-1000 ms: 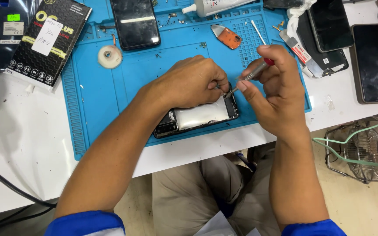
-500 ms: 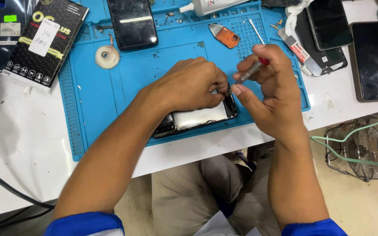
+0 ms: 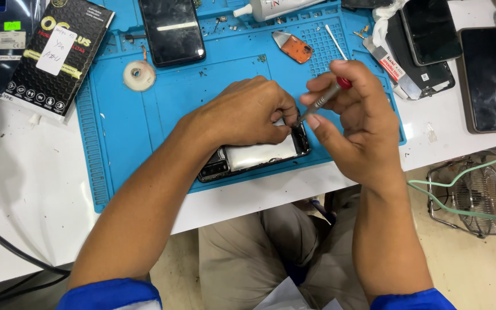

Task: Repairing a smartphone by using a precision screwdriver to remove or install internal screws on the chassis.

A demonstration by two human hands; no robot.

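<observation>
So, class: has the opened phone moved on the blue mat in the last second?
No. The phone lies at the near edge of the mat as before, the same offset from the tape roll, pinned by the left hand.

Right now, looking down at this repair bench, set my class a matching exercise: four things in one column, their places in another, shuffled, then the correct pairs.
Things
1. screwdriver
2. opened phone
3. roll of tape
4. orange pry pick

Places
A. on the blue mat, left of the left hand
B. in the right hand
C. under the left hand, at the mat's near edge
D. on the mat, beyond the right hand

Pairs: 1-B, 2-C, 3-A, 4-D
</observation>
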